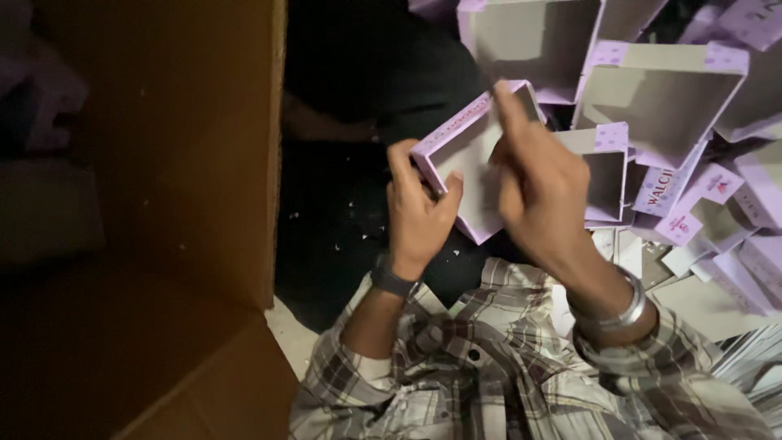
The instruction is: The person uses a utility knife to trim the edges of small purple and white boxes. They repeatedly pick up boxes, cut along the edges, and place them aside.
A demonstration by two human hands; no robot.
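A shallow lilac box lid (466, 147) with a grey inside is held tilted in front of me. My left hand (417, 213) grips its lower left corner, thumb inside the rim. My right hand (542, 183) covers the lid's right half, index finger stretched up along the far rim. A dark band sits on my left wrist and a metal bangle on my right. Both sleeves are plaid.
A tall brown cardboard carton (187, 163) fills the left side, its flap near my left elbow. Several open lilac box halves (660, 94) are piled at the upper right, with flat lilac and grey card pieces (717, 285) lower right. The floor (342, 220) between is dark.
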